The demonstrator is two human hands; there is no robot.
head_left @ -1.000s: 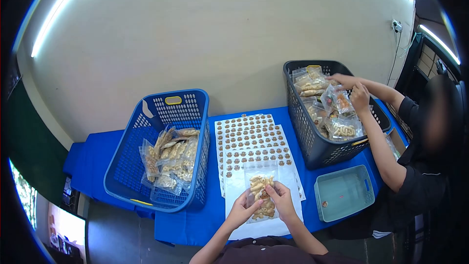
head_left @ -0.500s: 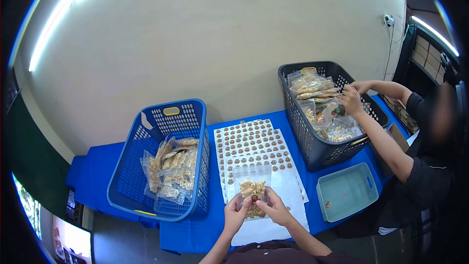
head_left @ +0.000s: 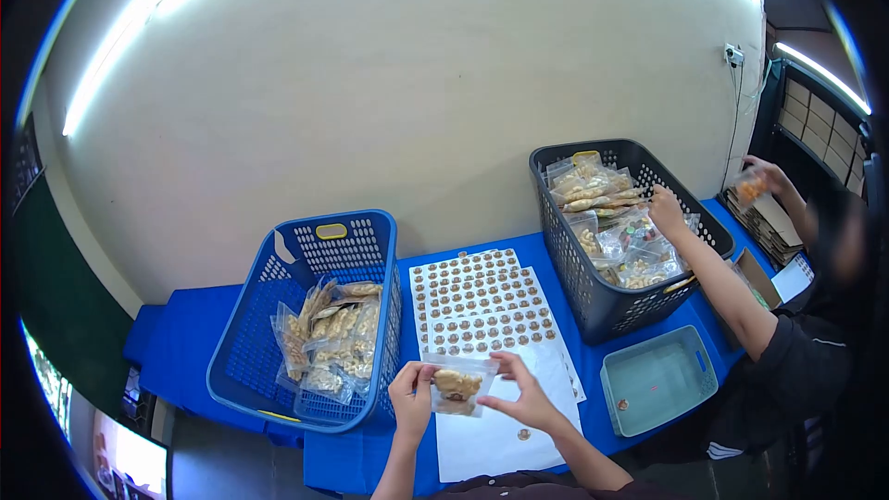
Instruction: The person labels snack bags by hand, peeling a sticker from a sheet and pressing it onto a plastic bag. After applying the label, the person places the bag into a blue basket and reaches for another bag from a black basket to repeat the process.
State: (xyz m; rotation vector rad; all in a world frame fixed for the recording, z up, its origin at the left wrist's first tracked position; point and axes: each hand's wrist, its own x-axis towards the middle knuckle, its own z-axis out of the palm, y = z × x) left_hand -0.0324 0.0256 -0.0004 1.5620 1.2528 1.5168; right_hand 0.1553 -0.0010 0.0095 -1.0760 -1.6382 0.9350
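Observation:
A clear zip bag of pale puffed snacks (head_left: 457,383) is held up above the sheets, tilted sideways. My left hand (head_left: 410,400) pinches its left edge between thumb and fingers. My right hand (head_left: 526,400) grips the right end, thumb at the lower edge and fingers at the upper corner. Beneath lie white sheets of round brown stickers (head_left: 482,292), the front one (head_left: 505,444) mostly bare backing. Left of my hands stands a blue basket (head_left: 384,315) with several filled snack bags (head_left: 338,333) inside.
A dark basket (head_left: 593,301) full of snack bags stands at the back right. In front of it sits a grey-green tray (head_left: 662,407) with a loose sticker inside. A co-worker's arm (head_left: 727,292) reaches over the basket; their other hand (head_left: 773,176) holds an orange-filled bag near stacked cardboard (head_left: 764,222).
The bag in my hands has turned from upright to sideways, and my hands have shifted to its ends. The co-worker has moved one hand from the dark basket out to the right with a bag.

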